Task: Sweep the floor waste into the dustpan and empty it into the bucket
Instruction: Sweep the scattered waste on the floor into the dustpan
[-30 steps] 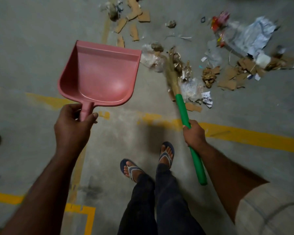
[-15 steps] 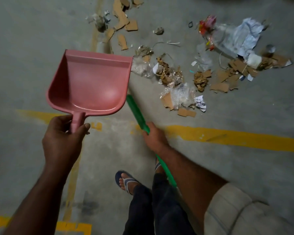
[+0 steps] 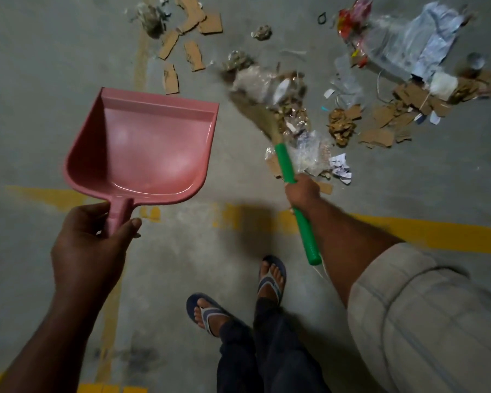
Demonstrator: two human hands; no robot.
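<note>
I'm gripping the handle of the pink dustpan (image 3: 145, 148) in my left hand (image 3: 88, 248), its open lip pointing away from me. Right of the dustpan, my right hand (image 3: 302, 190) is clenching the green broom (image 3: 285, 163), whose blurred bristles are touching the floor waste (image 3: 380, 123) scattered beyond and right of the lip. Bare concrete floor (image 3: 224, 165) is separating the dustpan's right edge from the broom.

Grey concrete floor (image 3: 34, 80) under dim light, crossed by a worn yellow painted line (image 3: 437, 235); a fainter stripe (image 3: 140, 61) runs perpendicular
</note>
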